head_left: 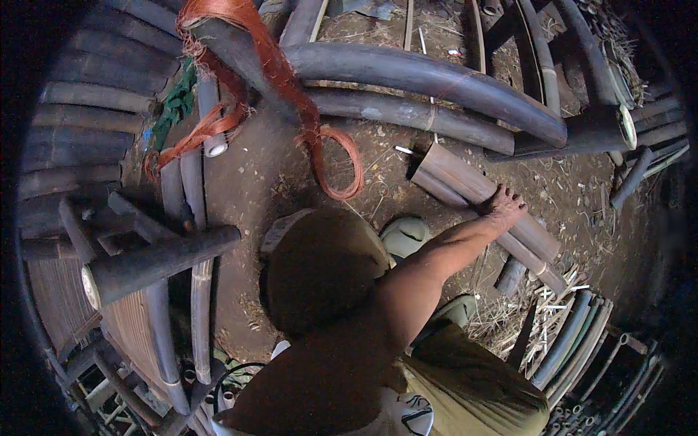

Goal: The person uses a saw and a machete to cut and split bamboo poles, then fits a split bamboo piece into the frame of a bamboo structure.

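Note:
My left arm, in a brown sleeve, reaches across to the right. My left hand (507, 207) rests over the middle of a wide, brown, split-looking bamboo piece (454, 172), with its fingers bent over the far side. A narrower bamboo length (440, 187) lies against the wide piece's near side. A short dark bamboo offcut (510, 276) sits just below them on the ground. My right hand is out of view. My knee (320, 276) rises in the middle, and both sandalled feet stand close to the bamboo.
Thick dark bamboo poles (407, 69) lie across the far side. Reddish-orange fibre strands (309, 131) hang over a pole end. At left a bamboo frame (167, 265) holds a thick crosspiece. Pale shavings (502, 330) and more poles (574, 349) are piled at lower right.

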### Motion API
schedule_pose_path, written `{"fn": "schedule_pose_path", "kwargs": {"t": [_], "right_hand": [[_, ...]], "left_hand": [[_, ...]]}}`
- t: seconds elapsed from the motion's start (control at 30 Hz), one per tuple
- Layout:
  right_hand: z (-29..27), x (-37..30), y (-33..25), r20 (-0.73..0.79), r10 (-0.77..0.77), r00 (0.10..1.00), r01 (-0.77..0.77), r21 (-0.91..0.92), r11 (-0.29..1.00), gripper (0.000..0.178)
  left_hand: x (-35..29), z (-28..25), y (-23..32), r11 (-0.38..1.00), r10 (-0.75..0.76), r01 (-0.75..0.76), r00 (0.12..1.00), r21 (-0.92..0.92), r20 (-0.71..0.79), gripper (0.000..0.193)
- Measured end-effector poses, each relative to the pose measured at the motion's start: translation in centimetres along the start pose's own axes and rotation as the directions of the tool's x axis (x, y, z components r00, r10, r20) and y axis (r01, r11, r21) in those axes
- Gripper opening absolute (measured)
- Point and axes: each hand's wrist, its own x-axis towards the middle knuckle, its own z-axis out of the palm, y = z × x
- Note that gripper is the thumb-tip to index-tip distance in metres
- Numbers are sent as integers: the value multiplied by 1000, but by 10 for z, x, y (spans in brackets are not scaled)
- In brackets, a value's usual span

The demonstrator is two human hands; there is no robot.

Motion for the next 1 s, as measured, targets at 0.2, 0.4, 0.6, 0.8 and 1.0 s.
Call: {"fn": "schedule_pose_path", "kwargs": {"t": [0.2, 0.4, 0.6, 0.8, 1.0], "right_hand": [[-17, 1, -33, -83, -20, 996, 28, 94, 995, 63], [-30, -12, -46, -139, -46, 989, 73, 194, 978, 62], [-52, -41, -29, -271, 71, 960, 20, 319, 947, 61], [-63, -71, 3, -307, 246, 919, -66, 497, 865, 59], [-17, -68, 44, -102, 392, 914, -248, 623, 742, 56]], "left_hand": [[8, 19, 8, 999, 28, -26, 995, 27, -97, 39], [-2, 35, -10, 1000, -13, 12, 984, -7, -178, 36], [-5, 4, 6, 999, 54, -54, 998, -5, -44, 39], [-21, -33, -12, 983, -28, 2, 990, 182, 140, 78], [-25, -53, 11, 952, -60, -11, 973, 304, 223, 95]]}}
